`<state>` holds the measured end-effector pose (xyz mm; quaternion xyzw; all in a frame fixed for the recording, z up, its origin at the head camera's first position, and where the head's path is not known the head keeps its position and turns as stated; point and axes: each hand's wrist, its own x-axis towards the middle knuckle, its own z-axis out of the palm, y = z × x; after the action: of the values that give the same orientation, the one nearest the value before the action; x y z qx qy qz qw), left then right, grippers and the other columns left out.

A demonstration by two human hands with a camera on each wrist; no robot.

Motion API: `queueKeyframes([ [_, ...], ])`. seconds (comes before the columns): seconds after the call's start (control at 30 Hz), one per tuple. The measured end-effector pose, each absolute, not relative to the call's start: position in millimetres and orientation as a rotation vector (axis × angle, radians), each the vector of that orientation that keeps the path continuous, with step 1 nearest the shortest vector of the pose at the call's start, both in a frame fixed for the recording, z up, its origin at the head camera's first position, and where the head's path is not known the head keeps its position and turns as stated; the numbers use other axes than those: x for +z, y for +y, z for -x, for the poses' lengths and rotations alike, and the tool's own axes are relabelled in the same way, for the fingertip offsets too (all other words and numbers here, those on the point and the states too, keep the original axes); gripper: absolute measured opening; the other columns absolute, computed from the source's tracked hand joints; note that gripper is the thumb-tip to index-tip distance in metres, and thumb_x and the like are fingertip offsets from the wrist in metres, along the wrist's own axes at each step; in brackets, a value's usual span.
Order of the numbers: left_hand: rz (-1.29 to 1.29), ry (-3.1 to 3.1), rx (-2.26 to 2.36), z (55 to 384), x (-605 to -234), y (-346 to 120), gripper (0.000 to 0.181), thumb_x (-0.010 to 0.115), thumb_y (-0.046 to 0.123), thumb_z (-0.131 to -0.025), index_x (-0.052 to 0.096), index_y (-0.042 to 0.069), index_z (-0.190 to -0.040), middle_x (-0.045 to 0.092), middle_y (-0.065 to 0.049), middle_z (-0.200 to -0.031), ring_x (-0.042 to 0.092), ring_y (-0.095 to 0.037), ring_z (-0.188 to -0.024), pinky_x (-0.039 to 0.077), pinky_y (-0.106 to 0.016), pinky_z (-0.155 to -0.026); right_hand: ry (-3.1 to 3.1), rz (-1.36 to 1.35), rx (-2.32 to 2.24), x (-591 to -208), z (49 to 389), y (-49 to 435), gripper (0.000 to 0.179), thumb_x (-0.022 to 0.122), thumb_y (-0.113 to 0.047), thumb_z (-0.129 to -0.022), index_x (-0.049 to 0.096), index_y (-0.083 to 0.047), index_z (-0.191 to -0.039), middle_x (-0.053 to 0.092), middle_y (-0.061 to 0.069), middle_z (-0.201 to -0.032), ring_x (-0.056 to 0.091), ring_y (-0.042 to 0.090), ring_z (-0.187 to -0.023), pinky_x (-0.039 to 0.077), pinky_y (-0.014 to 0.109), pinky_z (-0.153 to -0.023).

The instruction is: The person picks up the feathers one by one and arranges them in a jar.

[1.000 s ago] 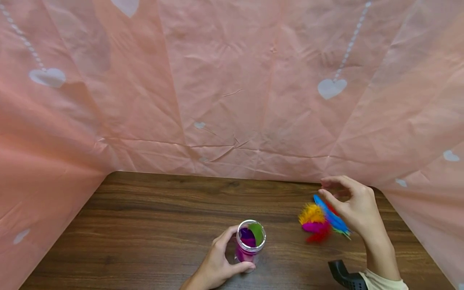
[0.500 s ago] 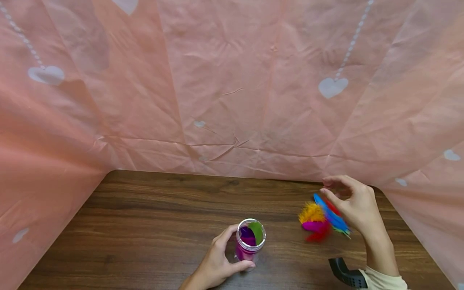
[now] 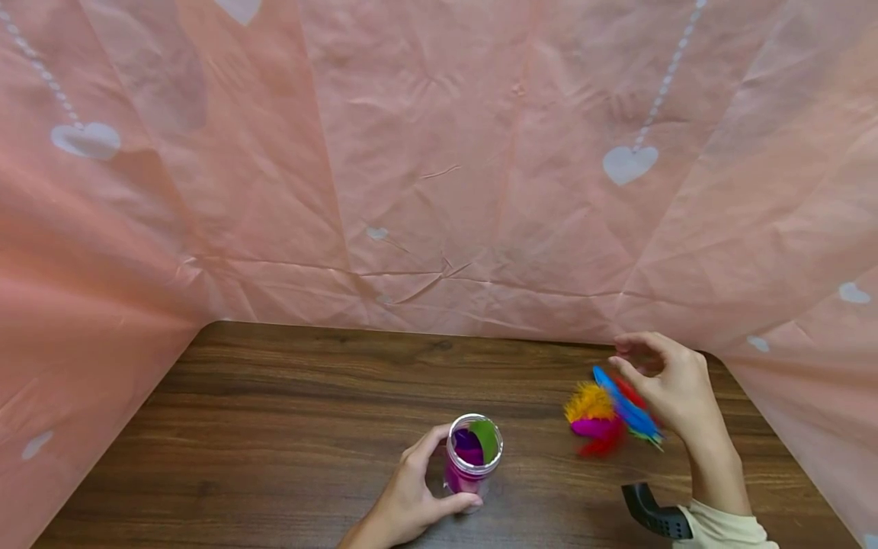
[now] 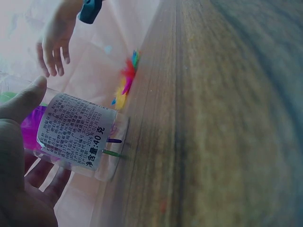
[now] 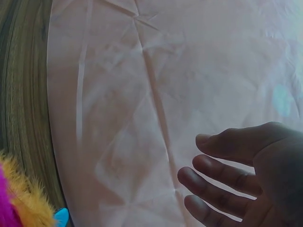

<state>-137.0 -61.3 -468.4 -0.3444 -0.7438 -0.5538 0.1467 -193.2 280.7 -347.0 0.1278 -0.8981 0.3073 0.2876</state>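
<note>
Clear jar (image 3: 469,483) upright on surface (image 3: 309,412), near side, approx. mid-scene, mouth uncovered, L hand (image 3: 414,488) gripping it. Inside: purple feathers (image 3: 469,448) & green feather (image 3: 488,441), quills down nr base. Wht label (image 4: 75,130) w/ blk print incl. "40克" on its side. Loose feathers lie in a pile to R, a bit farther off, apart from jar: orange one (image 3: 588,402) at L, magenta (image 3: 591,428) & fluffy red (image 3: 604,444) nearer, long blue one (image 3: 626,402) slanting far L to near R. R hand (image 3: 675,389) just beside pile.

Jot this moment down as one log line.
left hand: grips clear jar | right hand: raised near feathers, holding nothing | jar: upright, open top | feathers: on table
</note>
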Motion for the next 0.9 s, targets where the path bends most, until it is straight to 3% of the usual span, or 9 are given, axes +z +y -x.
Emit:
queueKeyframes([
  [0.3,0.967,-2.17,-1.65,138,-469,-62,0.079,0.096,0.014,-0.072,0.056,0.013,-0.14,0.07,-0.001,-0.124,0.066,-0.016,-0.113,0.052,-0.031,-0.101,-2.418,-0.329,0.78,-352,201,286,0.024,0.085,0.006,-0.079,0.074,0.003,-0.1,0.075,0.016,-0.089,0.054,-0.015,-0.075,0.045,0.002,-0.065],
  [0.7,0.996,-2.139,-1.554,138,-470,-62,0.079,0.096,0.013,-0.072,0.055,0.011,-0.139,0.07,-0.003,-0.122,0.066,-0.017,-0.112,0.052,-0.034,-0.1,-2.474,-0.302,0.772,-364,211,292,0.023,0.086,0.004,-0.08,0.073,0.003,-0.099,0.075,0.016,-0.088,0.06,0.0,-0.068,0.045,0.004,-0.063],
  [0.9,1.015,-2.123,-1.605,138,-470,-60,0.081,0.096,0.012,-0.072,0.054,0.012,-0.142,0.069,-0.003,-0.125,0.065,-0.017,-0.114,0.051,-0.032,-0.101,-2.516,-0.281,0.757,-367,214,297,0.022,0.085,0.002,-0.082,0.073,0.004,-0.1,0.074,0.018,-0.09,0.068,0.015,-0.068,0.045,0.003,-0.064],
])
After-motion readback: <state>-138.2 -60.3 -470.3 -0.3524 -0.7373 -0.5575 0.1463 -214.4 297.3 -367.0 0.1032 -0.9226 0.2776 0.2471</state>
